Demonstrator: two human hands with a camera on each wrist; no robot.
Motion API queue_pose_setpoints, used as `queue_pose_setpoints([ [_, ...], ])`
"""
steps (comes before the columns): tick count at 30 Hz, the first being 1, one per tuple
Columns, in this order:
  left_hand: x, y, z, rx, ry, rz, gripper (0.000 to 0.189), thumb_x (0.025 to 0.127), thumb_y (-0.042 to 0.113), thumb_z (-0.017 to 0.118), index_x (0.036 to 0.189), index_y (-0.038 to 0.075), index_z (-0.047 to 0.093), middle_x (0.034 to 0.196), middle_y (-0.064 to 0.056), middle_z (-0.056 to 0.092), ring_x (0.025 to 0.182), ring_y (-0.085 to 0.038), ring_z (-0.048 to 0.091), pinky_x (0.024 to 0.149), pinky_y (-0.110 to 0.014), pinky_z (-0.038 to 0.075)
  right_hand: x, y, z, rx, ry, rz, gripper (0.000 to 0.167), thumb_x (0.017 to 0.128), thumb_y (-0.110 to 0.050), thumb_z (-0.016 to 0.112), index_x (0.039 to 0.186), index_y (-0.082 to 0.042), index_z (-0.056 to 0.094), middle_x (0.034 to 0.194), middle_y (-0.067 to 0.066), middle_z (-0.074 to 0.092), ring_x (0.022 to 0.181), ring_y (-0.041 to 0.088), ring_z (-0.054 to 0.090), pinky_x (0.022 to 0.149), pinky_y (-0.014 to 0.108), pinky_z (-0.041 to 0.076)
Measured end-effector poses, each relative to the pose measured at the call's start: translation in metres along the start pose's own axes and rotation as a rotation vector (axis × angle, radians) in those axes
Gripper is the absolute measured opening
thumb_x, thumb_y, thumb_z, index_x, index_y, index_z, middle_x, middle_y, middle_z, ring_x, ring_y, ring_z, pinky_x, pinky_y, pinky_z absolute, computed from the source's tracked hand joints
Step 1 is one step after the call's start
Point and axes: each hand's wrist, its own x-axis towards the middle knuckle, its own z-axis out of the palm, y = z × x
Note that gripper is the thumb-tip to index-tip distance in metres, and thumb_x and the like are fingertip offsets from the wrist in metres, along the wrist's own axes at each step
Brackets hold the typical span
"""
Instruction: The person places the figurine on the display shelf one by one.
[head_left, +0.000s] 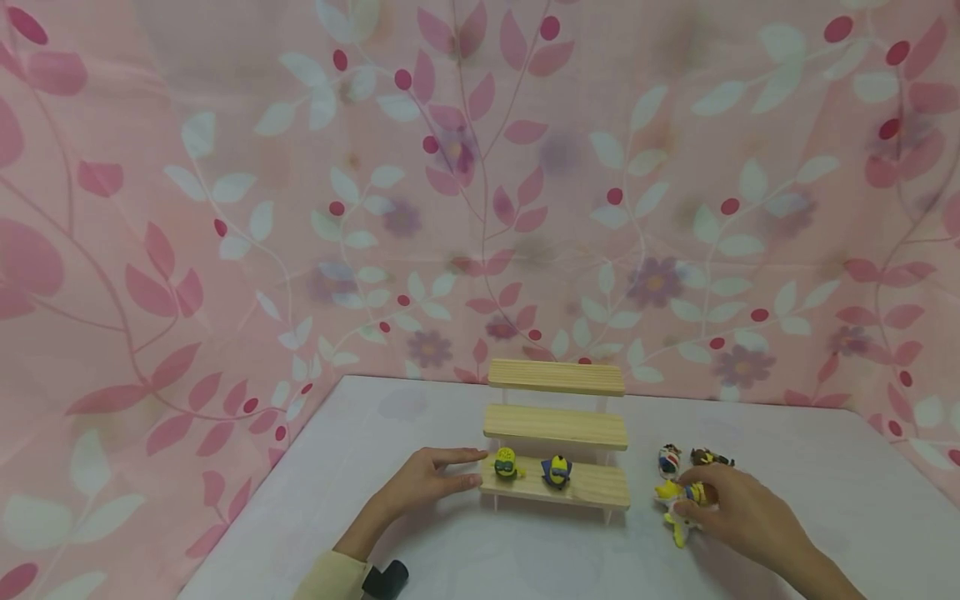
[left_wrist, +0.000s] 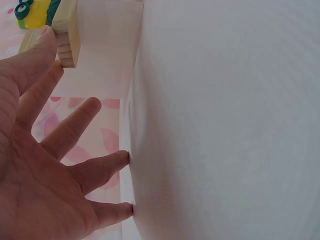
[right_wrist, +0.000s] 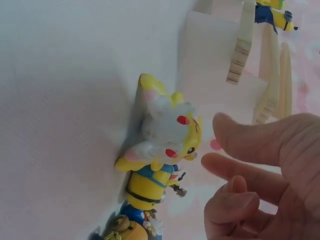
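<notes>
At the left end of a three-tier wooden shelf (head_left: 592, 488), my left hand (head_left: 426, 483) has its thumb and index fingertips at the lowest board, the other fingers spread. A green-and-yellow figurine (head_left: 506, 465) and a blue-and-yellow one (head_left: 557, 472) stand on that board. My right hand (head_left: 742, 510) hovers over small toys on the table, thumb and index apart. Just beyond those fingertips, in the right wrist view, lies a white-and-yellow figurine (right_wrist: 167, 127) with red cheeks, with a gap between it and the hand. A yellow Minion figurine (right_wrist: 145, 189) in blue lies beside it.
Two more small figurines, a red-white-and-blue one (head_left: 670, 460) and a brown one (head_left: 705, 457), lie behind the right hand. The upper boards (head_left: 555, 427) step back toward a pink floral curtain (head_left: 480, 208). A white cloth (head_left: 420, 417) covers the table.
</notes>
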Motion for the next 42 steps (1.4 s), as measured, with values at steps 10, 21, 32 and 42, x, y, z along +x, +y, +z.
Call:
queue_pose_setpoints([
  [10, 0.0, 0.001, 0.0, 0.002, -0.006, -0.004, 0.043, 0.088, 0.041, 0.073, 0.128, 0.025, 0.068, 0.131, 0.008, 0.063, 0.133, -0.025, 0.048, 0.111, -0.058, 0.031, 0.005, 0.006, 0.002, -0.007, -0.021, 0.089, 0.042, 0.076, -0.049, 0.08, 0.098, -0.014, 0.073, 0.066, -0.001, 0.05, 0.062, 0.017, 0.046, 0.049, 0.031, 0.036],
  [21, 0.0, 0.0, 0.0, 0.003, 0.005, -0.012, 0.043, 0.087, 0.041, 0.075, 0.127, 0.027, 0.069, 0.13, 0.009, 0.063, 0.133, -0.023, 0.048, 0.111, -0.056, 0.031, 0.009, 0.008, 0.004, -0.08, -0.061, 0.099, 0.046, 0.072, -0.058, 0.079, 0.086, -0.015, 0.07, 0.073, -0.004, 0.057, 0.067, 0.017, 0.047, 0.051, 0.032, 0.039],
  [32, 0.0, -0.001, 0.0, 0.005, 0.002, -0.009, 0.043, 0.087, 0.042, 0.075, 0.127, 0.027, 0.069, 0.131, 0.009, 0.063, 0.133, -0.023, 0.048, 0.111, -0.056, 0.031, 0.006, 0.012, 0.01, -0.117, -0.178, 0.151, 0.055, 0.075, -0.068, 0.071, 0.08, -0.013, 0.075, 0.069, -0.002, 0.057, 0.066, 0.017, 0.048, 0.052, 0.033, 0.043],
  [42, 0.0, 0.0, 0.0, 0.019, 0.008, 0.0, 0.042, 0.088, 0.041, 0.074, 0.127, 0.027, 0.069, 0.132, 0.005, 0.063, 0.132, -0.026, 0.048, 0.11, -0.058, 0.032, 0.007, 0.017, 0.013, -0.083, -0.125, 0.124, 0.059, 0.071, -0.067, 0.076, 0.088, -0.011, 0.071, 0.073, 0.001, 0.053, 0.066, 0.019, 0.046, 0.051, 0.033, 0.041],
])
